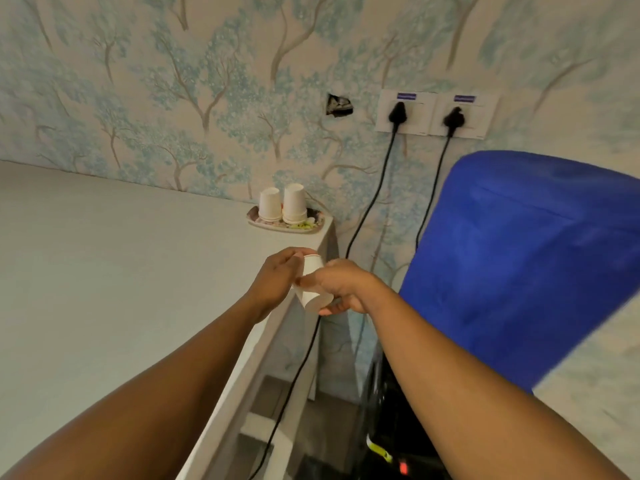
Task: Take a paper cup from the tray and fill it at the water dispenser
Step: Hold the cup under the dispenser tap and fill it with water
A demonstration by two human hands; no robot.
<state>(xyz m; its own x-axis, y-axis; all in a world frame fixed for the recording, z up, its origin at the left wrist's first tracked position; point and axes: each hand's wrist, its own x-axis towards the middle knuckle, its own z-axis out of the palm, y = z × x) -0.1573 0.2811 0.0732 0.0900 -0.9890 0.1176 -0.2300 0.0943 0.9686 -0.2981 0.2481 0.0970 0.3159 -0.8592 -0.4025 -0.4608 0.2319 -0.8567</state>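
Both hands hold white paper cups (312, 282) in mid-air over the counter's right edge. My left hand (277, 282) grips the upper end. My right hand (341, 285) pinches the lower part, whose mouth points down toward me. It looks like nested cups, but I cannot tell how many. Two stacks of upside-down paper cups (282, 204) stand on a small patterned tray (313, 227) at the counter's far right corner. The dispenser's big blue water bottle (519, 265) fills the right side, and its dark body (398, 441) shows below.
The white counter (104, 271) spreads out to the left and ends at an edge just under my hands. Two black cables (367, 209) hang from wall sockets (436, 114) between counter and dispenser. Tree-patterned wallpaper covers the wall behind.
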